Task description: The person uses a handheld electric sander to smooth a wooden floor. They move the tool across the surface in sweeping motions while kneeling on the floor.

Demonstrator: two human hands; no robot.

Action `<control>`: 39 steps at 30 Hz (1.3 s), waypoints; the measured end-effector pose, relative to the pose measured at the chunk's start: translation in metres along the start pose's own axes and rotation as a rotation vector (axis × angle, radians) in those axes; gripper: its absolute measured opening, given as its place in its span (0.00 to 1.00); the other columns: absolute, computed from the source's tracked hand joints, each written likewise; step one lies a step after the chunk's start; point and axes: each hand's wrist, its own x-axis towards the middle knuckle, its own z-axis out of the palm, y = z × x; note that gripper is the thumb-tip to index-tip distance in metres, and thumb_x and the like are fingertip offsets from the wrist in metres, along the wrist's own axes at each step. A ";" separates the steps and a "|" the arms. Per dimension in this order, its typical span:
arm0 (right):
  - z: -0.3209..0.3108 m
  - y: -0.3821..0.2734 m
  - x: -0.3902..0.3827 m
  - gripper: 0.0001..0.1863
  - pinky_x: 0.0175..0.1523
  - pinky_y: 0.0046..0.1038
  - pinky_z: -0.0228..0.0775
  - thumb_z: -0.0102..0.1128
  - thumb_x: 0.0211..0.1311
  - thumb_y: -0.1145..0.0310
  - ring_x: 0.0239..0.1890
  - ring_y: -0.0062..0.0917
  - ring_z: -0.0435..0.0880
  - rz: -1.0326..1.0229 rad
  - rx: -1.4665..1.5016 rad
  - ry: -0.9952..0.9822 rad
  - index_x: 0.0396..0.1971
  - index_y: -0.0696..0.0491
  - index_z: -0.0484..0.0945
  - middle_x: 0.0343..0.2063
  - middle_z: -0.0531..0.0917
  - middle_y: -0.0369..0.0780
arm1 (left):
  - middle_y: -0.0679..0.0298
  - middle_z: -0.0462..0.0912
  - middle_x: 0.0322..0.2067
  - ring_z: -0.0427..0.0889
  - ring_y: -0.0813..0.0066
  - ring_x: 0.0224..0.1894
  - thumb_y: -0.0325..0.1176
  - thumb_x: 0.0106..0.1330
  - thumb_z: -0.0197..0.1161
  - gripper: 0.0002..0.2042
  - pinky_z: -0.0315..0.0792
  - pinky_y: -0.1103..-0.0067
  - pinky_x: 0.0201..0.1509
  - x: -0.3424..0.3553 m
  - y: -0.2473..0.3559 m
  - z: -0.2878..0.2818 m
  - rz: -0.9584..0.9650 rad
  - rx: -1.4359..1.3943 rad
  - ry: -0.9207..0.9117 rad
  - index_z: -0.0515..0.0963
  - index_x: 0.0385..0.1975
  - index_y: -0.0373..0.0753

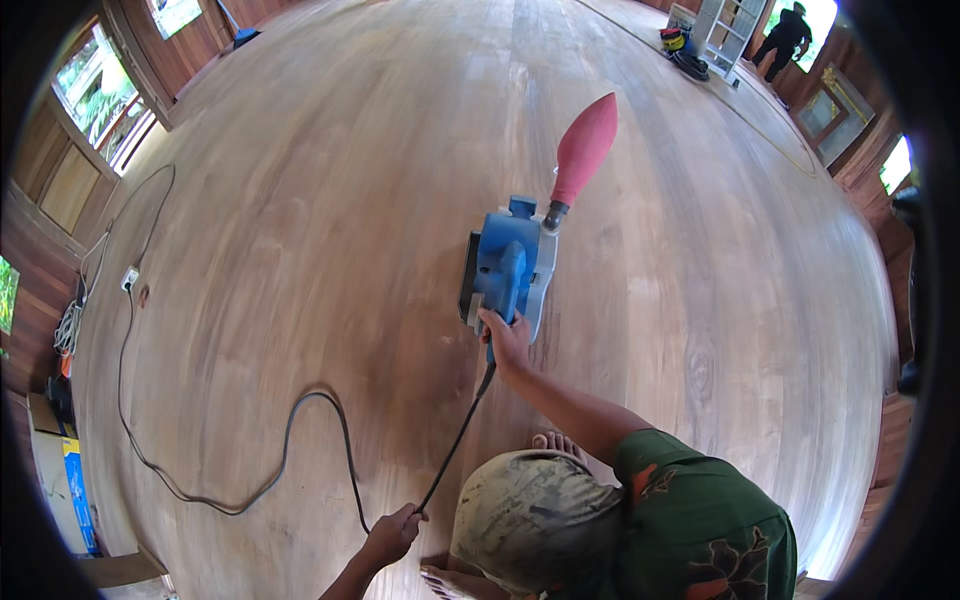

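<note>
My right hand (507, 340) is closed around the rear handle of a blue belt sander (510, 262), which sits over the wooden floor (330, 250) in front of me. A pink dust bag (587, 150) sticks out from the sander's far right side, puffed up. From the rear of the handle a black power cord (455, 440) runs back toward me. My left hand (394, 533) grips this cord low in the view, near my bent knee. Whether the sander's belt touches the boards is hidden beneath its body.
Leftward the cord winds across the floor to a white socket block (130, 277). Cardboard boxes (60, 480) stand at the left wall. A ladder (730, 35), a coiled black hose (690, 66) and a person in dark clothes (787, 40) are at the far right.
</note>
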 end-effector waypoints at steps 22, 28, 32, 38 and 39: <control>-0.004 -0.068 0.366 0.11 0.28 0.29 0.72 0.73 0.58 0.64 0.20 0.23 0.81 -0.230 -0.168 -0.023 0.30 0.54 0.80 0.20 0.83 0.37 | 0.75 0.66 0.20 0.62 0.88 0.22 0.42 0.84 0.50 0.17 0.59 0.81 0.26 0.255 0.175 0.032 0.218 -0.587 0.320 0.81 0.40 0.36; -0.042 -0.098 0.446 0.11 0.31 0.27 0.72 0.72 0.61 0.64 0.22 0.23 0.81 -0.281 -0.277 -0.058 0.26 0.55 0.81 0.21 0.82 0.37 | 0.57 0.81 0.23 0.82 0.61 0.27 0.43 0.80 0.56 0.15 0.71 0.68 0.33 0.242 0.148 0.051 0.076 -0.196 0.322 0.81 0.42 0.38; -0.052 -0.104 0.444 0.12 0.32 0.28 0.71 0.71 0.62 0.65 0.22 0.23 0.81 -0.294 -0.285 -0.038 0.27 0.55 0.80 0.22 0.82 0.37 | 0.46 0.86 0.34 0.86 0.42 0.39 0.42 0.75 0.60 0.12 0.76 0.56 0.39 0.171 0.072 0.050 -0.113 0.115 0.216 0.83 0.43 0.40; -0.066 -0.090 0.364 0.11 0.33 0.26 0.69 0.69 0.64 0.64 0.23 0.20 0.80 -0.304 -0.295 -0.007 0.26 0.53 0.80 0.21 0.81 0.35 | 0.51 0.84 0.26 0.85 0.44 0.33 0.42 0.68 0.69 0.11 0.76 0.55 0.37 0.010 -0.086 0.028 -0.144 0.405 0.280 0.83 0.35 0.40; -0.072 -0.086 0.344 0.11 0.33 0.26 0.69 0.69 0.65 0.64 0.23 0.20 0.79 -0.285 -0.322 0.029 0.27 0.53 0.80 0.21 0.80 0.35 | 0.52 0.84 0.25 0.85 0.45 0.32 0.43 0.68 0.69 0.12 0.76 0.55 0.37 -0.019 -0.113 0.022 -0.192 0.495 0.268 0.83 0.32 0.40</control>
